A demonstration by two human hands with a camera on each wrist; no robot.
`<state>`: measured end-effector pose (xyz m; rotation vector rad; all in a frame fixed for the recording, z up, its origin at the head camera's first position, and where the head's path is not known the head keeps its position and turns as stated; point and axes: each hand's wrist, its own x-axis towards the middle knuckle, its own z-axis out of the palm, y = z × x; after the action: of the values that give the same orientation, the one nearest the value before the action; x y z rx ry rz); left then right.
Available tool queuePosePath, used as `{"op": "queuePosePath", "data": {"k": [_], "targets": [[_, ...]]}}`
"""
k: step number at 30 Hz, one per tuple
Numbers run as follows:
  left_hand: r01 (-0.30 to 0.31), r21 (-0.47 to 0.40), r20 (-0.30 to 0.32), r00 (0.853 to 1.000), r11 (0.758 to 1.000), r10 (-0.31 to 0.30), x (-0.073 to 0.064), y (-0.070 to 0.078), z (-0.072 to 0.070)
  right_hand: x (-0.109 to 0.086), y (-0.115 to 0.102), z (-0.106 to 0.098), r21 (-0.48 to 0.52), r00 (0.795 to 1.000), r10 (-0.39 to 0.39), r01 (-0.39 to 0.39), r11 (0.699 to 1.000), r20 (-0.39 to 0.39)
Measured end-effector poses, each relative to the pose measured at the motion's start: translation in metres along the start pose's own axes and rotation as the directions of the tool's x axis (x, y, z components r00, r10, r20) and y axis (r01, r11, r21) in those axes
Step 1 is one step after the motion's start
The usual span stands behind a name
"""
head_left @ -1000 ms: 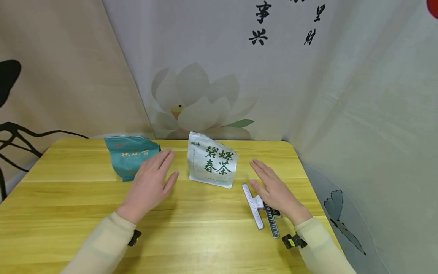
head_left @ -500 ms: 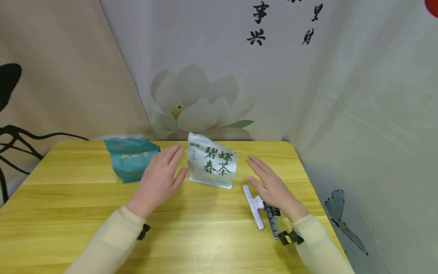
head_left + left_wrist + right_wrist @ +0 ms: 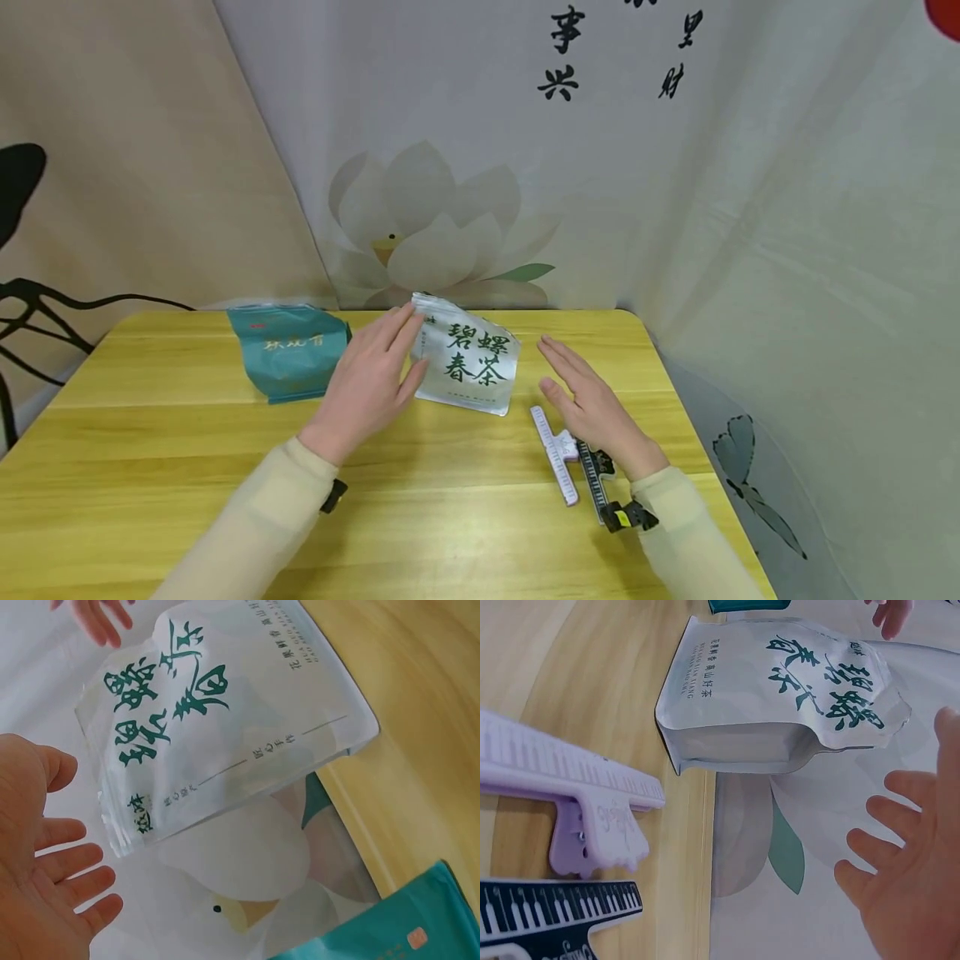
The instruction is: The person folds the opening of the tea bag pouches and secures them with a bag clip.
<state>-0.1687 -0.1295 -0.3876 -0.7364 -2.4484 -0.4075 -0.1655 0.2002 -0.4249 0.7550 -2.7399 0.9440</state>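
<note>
A white tea bag [image 3: 468, 358] with green characters stands near the table's back edge, its top edge slanting down to the right. In the head view my left hand [image 3: 367, 375] overlaps the bag's left side; the left wrist view shows a gap between its fingers and the bag [image 3: 225, 712]. My right hand [image 3: 596, 404] hovers right of the bag, fingers extended and holding nothing. Below that hand lie a lilac clip [image 3: 557, 458] and a black clip [image 3: 592, 471] with a piano-key pattern. A teal tea bag [image 3: 285, 354] stands behind the left hand.
The wooden table [image 3: 450, 517] meets a printed curtain [image 3: 450, 167] at its back edge. Black branch-like shapes [image 3: 37, 308] show at the far left. A black wrist camera [image 3: 630, 517] sits on the right wrist.
My left hand has moved right, from beside the teal bag to the white bag's left side. The right hand has shifted slightly left and up. Bags and clips stay put.
</note>
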Motion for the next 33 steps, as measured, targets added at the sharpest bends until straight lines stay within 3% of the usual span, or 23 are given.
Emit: {"op": "queuePosePath", "data": {"k": [12, 25, 33], "targets": [[-0.043, 0.016, -0.019, 0.999, 0.999, 0.043, 0.017, 0.006, 0.009, 0.007, -0.005, 0.002, 0.043, 1.0, 0.0, 0.0, 0.999, -0.002], [-0.005, 0.025, 0.049, 0.999, 1.0, 0.003, 0.027, 0.012, 0.014, 0.013, -0.007, 0.005, 0.064, 1.0, 0.004, -0.005, 0.998, 0.011], [-0.018, 0.039, 0.085, 0.996, 0.999, 0.015, 0.034, 0.017, 0.017, 0.017, -0.006, 0.01, 0.073, 1.0, -0.006, 0.005, 0.997, 0.01]]}}
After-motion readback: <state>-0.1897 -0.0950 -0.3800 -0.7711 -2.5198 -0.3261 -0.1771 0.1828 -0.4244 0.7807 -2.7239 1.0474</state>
